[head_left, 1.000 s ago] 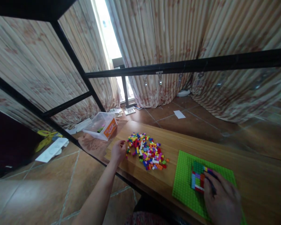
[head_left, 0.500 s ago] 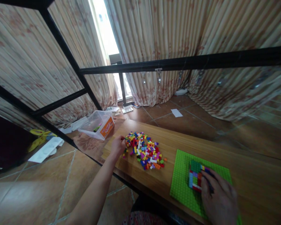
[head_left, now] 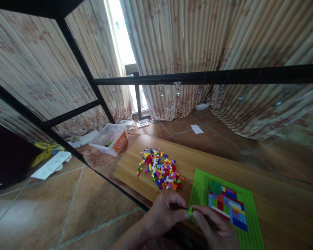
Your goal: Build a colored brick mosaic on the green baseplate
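My left hand (head_left: pixel 165 211) and my right hand (head_left: pixel 215 225) meet at the near edge of the bench, fingertips together. Between them is a small green toy brick (head_left: pixel 190 212), pinched from both sides; whether it is one piece or several, I cannot tell. Just right of it lies a bright green baseplate (head_left: pixel 202 180), partly covered by my right hand. On the plate sits a flat patchwork of coloured bricks (head_left: pixel 226 205), with a dark green block at its far left corner. Left of the plate, loose bricks (head_left: pixel 159 168) are spread in a pile.
The wooden bench (head_left: pixel 206 156) runs across to the right. A clear plastic box (head_left: pixel 108 139) with an orange label and a few bricks inside stands beyond its left end. Black metal bars (head_left: pixel 156 79) cross in front of the curtains (head_left: pixel 187 38). Papers lie on the tiled floor (head_left: pixel 75 205).
My left hand has moved from the brick pile rightward and nearer. My right hand has left the brick patchwork and come left. Both now hold the small green brick.
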`<state>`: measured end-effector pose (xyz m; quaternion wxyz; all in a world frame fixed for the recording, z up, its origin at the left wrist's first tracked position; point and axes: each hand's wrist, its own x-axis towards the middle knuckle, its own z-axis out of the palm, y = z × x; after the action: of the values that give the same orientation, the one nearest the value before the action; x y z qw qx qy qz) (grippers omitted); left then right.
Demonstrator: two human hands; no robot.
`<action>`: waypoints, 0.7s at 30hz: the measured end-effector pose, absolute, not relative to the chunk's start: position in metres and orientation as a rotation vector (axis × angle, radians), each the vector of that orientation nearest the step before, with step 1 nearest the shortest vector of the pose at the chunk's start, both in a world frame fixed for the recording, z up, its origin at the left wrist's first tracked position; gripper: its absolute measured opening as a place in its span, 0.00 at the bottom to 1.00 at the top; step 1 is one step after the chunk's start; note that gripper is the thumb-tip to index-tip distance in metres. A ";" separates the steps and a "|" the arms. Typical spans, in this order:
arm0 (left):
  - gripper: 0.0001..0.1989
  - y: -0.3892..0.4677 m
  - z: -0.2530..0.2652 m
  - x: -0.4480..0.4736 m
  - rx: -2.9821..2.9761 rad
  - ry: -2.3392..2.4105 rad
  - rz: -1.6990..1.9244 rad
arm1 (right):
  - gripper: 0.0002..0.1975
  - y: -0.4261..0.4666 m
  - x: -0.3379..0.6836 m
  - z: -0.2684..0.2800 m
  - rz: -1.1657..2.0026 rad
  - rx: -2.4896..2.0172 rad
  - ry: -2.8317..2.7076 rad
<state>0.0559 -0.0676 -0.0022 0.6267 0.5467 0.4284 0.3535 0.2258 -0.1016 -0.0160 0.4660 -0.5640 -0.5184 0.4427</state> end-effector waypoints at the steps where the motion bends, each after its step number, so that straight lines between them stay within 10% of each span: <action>1: 0.13 -0.069 -0.001 0.056 1.236 0.965 0.783 | 0.13 -0.104 0.228 -0.016 1.134 -1.380 -1.229; 21: 0.09 -0.082 0.013 0.064 1.291 0.981 0.773 | 0.14 -0.122 0.225 -0.019 1.406 -1.263 -0.897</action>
<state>0.0641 -0.0816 0.0126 0.6231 0.5620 0.4274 0.3365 0.2245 -0.1223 -0.0185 0.5011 -0.5224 -0.3713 0.5815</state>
